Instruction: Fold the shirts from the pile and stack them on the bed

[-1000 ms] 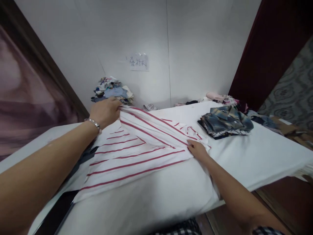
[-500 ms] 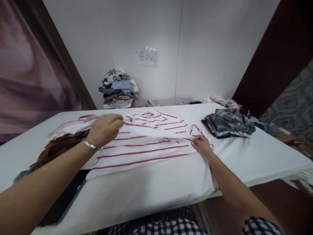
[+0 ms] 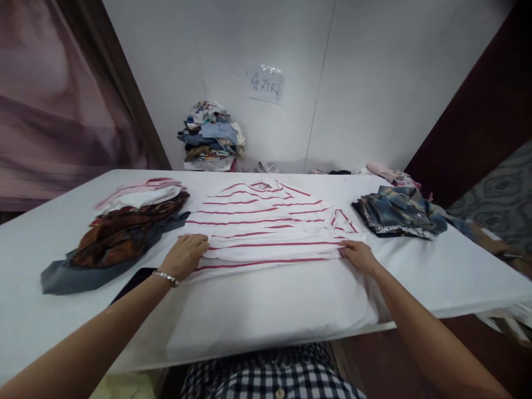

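Note:
A white shirt with red stripes [image 3: 257, 221] lies spread on the table in front of me, its collar toward the far side and one sleeve bent at the right. My left hand [image 3: 187, 256] is closed on the left end of a near fold of it, the fingertips partly hidden. At the fold's right end, my right hand [image 3: 358, 255] pinches the cloth. Between the hands the fold runs nearly straight, and a striped layer shows below it along the near edge.
Unfolded clothes [image 3: 120, 233] lie heaped at the left, beside a dark flat object [image 3: 135, 284]. A folded stack of shirts [image 3: 399, 210] sits at the right. Behind the table rises a tall clothes pile [image 3: 211, 136]. A paper sign [image 3: 266, 84] hangs on the wall.
My left hand has come down toward me with the raised cloth, which now lies flatter. My right hand stays on the right side of the shirt. The view has shifted slightly.

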The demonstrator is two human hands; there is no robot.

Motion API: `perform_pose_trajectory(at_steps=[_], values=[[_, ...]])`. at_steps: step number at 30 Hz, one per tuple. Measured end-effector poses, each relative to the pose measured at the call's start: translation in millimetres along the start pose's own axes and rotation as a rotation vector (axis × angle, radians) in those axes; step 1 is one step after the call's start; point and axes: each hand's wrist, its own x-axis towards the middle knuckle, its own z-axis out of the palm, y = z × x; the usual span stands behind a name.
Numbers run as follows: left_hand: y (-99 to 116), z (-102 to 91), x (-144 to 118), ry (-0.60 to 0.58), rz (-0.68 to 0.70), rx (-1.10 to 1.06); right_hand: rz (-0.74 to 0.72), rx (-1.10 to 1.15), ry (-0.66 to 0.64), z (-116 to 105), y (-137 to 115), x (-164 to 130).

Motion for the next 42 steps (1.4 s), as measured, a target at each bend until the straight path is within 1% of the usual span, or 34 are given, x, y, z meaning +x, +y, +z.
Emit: perform_pose_trajectory(at_steps=[3,4,6,8,9,10,12,13,15,16,18,21,23,25,27,28,30,33,35,38,40,42], values=[[-1,1.5,-4,-0.108,-0.041,-0.034,0.099,-0.002,-0.089,-8,1,-11],[-1,3.4,-7,-0.128,-0.059,-0.045,0.118,-0.014,-0.088,-11,3,-15],[-2,7.2,-16,-0.131,-0.067,-0.077,0.105,-0.088,0.002,-16,7,-22],[-4,9.9,-26,-0.122,-0.051,-0.121,0.002,-0.190,0.137,-19,13,-27],[-4,10.7,-31,-0.119,-0.046,-0.140,-0.089,-0.234,0.188,-19,15,-28],[-5,11.2,-35,-0.118,-0.049,-0.152,-0.202,-0.267,0.203,-18,17,-29],[-5,11.5,-41,-0.118,-0.054,-0.161,-0.421,-0.317,0.128,-14,20,-27],[-5,11.5,-42,-0.116,-0.042,-0.162,-0.494,-0.344,0.074,-10,21,-24],[-3,11.3,-40,-0.100,0.003,-0.158,-0.563,-0.398,0.003,-4,22,-18],[-1,11.4,-38,-0.091,0.029,-0.148,-0.574,-0.418,-0.003,-1,22,-14],[2,11.5,-31,-0.074,0.052,-0.103,-0.589,-0.437,0.022,3,22,-5],[8,10.1,-21,-0.045,0.012,-0.028,-0.604,-0.414,0.059,1,20,7],[12,7.2,-20,-0.023,-0.025,-0.002,-0.607,-0.395,0.084,-8,19,13],[17,3.8,-23,-0.004,-0.040,0.012,-0.615,-0.388,0.146,-19,19,14],[23,1.7,-31,0.007,-0.025,0.020,-0.615,-0.394,0.219,-28,23,11],[27,1.8,-35,0.006,-0.011,0.020,-0.608,-0.399,0.230,-31,27,8],[34,3.9,-43,-0.021,0.018,0.012,-0.585,-0.410,0.175,-31,36,0],[40,6.8,-50,-0.069,0.029,-0.031,-0.517,-0.441,0.029,-24,47,-11],[40,4.3,-50,-0.087,0.020,-0.097,-0.460,-0.494,-0.008,-21,47,-12],[36,-4.5,-39,-0.084,-0.019,-0.207,-0.432,-0.524,-0.006,-18,29,-5],[31,-7.0,-25,-0.020,-0.045,-0.247,-0.440,-0.463,-0.010,-14,7,7],[25,-1.5,-8,0.072,-0.043,-0.238,-0.419,-0.371,-0.029,-5,-20,24]])
